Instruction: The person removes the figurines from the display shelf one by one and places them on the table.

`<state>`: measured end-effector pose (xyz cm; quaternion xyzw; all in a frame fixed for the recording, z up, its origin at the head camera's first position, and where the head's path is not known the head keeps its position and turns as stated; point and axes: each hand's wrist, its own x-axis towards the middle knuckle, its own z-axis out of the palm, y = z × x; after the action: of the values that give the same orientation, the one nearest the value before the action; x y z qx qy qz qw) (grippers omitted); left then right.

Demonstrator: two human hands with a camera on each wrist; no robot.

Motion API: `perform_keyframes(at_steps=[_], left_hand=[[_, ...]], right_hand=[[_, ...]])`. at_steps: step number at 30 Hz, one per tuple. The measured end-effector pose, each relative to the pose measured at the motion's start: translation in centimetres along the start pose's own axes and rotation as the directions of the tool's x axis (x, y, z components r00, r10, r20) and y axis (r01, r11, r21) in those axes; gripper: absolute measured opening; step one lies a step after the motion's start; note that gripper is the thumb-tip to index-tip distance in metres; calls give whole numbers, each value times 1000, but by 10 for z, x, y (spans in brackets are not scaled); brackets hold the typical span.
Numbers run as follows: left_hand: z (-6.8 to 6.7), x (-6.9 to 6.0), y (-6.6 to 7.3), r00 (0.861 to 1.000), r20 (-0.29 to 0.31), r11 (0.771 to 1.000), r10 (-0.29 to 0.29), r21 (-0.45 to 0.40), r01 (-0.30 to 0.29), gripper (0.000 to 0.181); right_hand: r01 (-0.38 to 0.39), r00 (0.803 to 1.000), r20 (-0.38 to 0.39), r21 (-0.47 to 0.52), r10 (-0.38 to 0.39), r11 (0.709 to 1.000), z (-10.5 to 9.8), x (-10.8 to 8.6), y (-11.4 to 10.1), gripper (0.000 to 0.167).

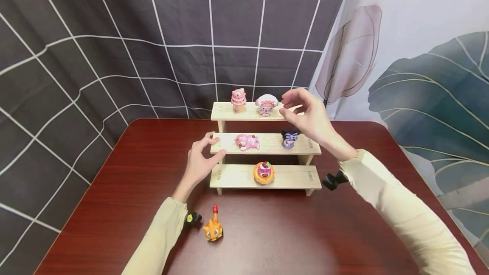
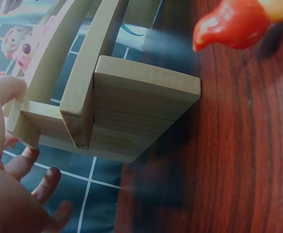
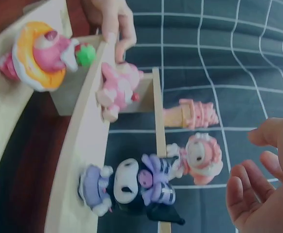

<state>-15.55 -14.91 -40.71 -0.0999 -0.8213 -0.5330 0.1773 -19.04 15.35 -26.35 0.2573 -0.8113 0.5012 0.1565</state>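
A three-tier wooden display shelf (image 1: 282, 178) stands on the table. Its middle tier has its left end pinched between the thumb and fingers of my left hand (image 1: 198, 156). My right hand (image 1: 311, 118) is raised at the right of the top tier with loosely bent fingers, holding nothing. Closest to it is a pink figurine with a white frilly bonnet (image 1: 266, 104). Left of that stands a pink ice-cream-cone figurine (image 1: 238, 99). A pink bear figurine (image 1: 246, 141) lies on the middle tier, with a purple-and-black figurine (image 3: 127, 187) to its right. The bottom tier bears a bear figurine in an orange ring (image 1: 264, 172).
An orange figurine with a red-tipped tail (image 1: 213, 227) is on the dark red table (image 1: 267, 232), in front of the shelf and near my left wrist. Behind the table hangs a dark grid-patterned curtain (image 1: 183, 20); a light patterned cloth (image 1: 420, 54) hangs at the right.
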Motion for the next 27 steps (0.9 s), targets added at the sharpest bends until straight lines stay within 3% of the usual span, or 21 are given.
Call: perform_keyframes(at_steps=[14,27], left_hand=[[0,-1,1,1000,-9,1000,13,-1,-13,37],[-1,-1,0,1000,-3,1000,-5,-5,5,37]], right_hand=[[-105,992,62,-59,109,993,0,28,19,34],[-255,958,133,-1,253,967,5,36,23,38]])
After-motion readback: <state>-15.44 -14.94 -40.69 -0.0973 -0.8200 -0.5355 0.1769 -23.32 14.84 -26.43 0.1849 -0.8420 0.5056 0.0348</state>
